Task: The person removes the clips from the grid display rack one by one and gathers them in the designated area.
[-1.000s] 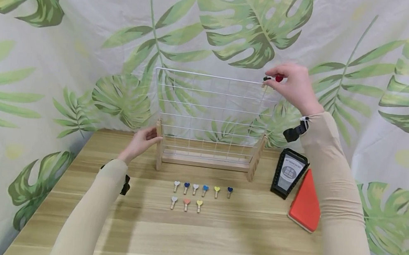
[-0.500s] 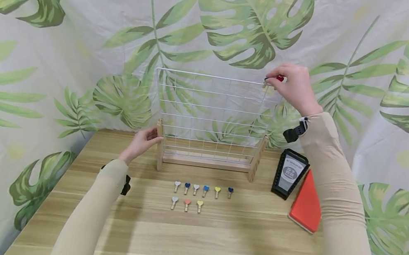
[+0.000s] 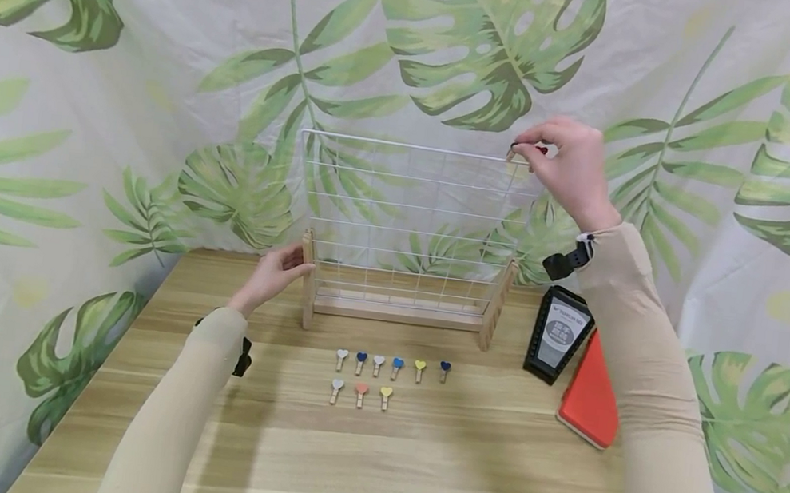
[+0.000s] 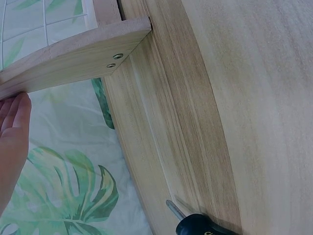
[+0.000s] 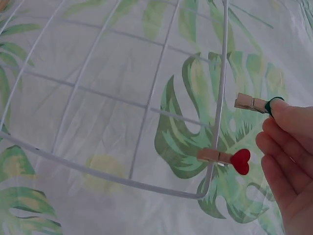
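Note:
My right hand (image 3: 568,164) is at the top right corner of a white wire grid rack (image 3: 411,147), pinching a wooden mini clothespin (image 5: 252,102) with a dark green head between thumb and forefinger. Its wooden end points at the frame's top wire, a small gap away in the right wrist view. A red-heart clothespin (image 5: 240,161) is clipped on that wire close to the corner; from the head view, the fingers partly hide it. My left hand (image 3: 270,278) holds the rack's left wooden post (image 3: 307,281), thumb in front and fingers behind it.
Two rows of heart clothespins (image 3: 361,396) lie on the table (image 3: 371,469) in front of the rack. To the right lie a black case with a grey label (image 3: 563,332) and a red wedge-shaped item (image 3: 588,403). A leaf-patterned cloth (image 3: 172,30) hangs behind.
My right hand has lifted slightly and turned the green clothespin so that its wooden end tips downward at the top wire. The left hand stays on the post.

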`<state>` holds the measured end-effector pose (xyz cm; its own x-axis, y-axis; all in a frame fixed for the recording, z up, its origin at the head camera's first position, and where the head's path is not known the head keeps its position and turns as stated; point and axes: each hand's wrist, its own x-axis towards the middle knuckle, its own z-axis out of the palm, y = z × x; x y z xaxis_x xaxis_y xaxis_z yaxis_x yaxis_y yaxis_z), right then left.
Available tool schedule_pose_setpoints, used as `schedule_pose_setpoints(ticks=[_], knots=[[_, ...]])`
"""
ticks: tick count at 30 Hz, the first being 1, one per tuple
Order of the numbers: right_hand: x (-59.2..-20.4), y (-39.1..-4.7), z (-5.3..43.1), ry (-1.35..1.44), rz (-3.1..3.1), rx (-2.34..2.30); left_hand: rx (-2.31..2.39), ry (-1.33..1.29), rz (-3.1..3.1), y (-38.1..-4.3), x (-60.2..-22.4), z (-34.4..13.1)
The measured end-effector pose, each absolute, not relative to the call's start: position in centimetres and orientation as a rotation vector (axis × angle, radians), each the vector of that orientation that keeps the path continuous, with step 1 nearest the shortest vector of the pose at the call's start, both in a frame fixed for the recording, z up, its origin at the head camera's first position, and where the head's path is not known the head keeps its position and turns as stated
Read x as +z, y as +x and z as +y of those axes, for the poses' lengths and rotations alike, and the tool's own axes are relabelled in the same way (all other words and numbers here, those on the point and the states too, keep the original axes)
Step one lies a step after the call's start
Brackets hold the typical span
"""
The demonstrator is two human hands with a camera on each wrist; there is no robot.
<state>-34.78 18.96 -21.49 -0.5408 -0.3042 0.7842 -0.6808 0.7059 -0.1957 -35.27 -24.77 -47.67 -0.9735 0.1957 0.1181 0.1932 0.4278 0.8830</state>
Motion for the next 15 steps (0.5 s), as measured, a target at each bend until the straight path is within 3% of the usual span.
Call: schedule_pose_setpoints(ticks=[8, 15], knots=[[-24.5, -32.7, 18.5, 0.776, -2.151, 0.668, 1.629, 0.369, 2.655, -35.3, -47.8, -24.6], [-30.8, -30.7, 18.0, 0.831, -2.205, 0.743, 1.631, 0.358, 2.648, -35.4, -47.6, -24.7]])
